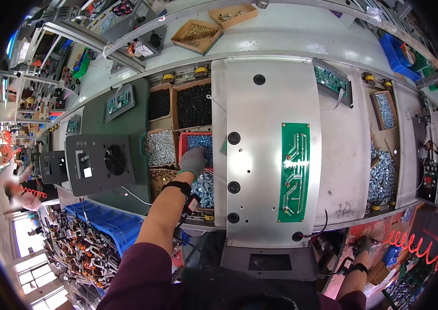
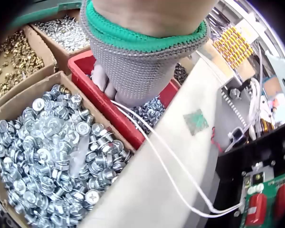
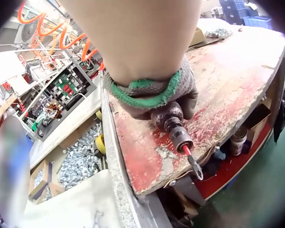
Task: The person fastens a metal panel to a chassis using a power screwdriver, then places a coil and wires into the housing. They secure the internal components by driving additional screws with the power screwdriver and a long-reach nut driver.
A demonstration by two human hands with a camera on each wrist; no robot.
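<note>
In a grey glove, my left hand (image 1: 193, 160) reaches down into a red bin (image 1: 183, 144) of small screws (image 2: 149, 111). Some bent fingers (image 2: 100, 78) show beside the bin's wall in the left wrist view, but the fingertips are hidden, so a hold on any screw cannot be made out. Off to the right, my gloved right hand (image 1: 363, 245) is wrapped round a power driver (image 3: 173, 123) over a worn red board (image 3: 213, 90); the bit points down and away from the hand. A metal panel (image 1: 250, 103) with a green circuit board (image 1: 295, 173) lies between the hands.
Boxes of black screws (image 1: 194, 106), silver screws (image 1: 160, 147) and larger bolts (image 2: 57, 156) surround the red bin. White wires (image 2: 180, 185) cross beside it. A grey fan housing (image 1: 100, 165) stands left; a coiled red hose (image 1: 415, 245) hangs right.
</note>
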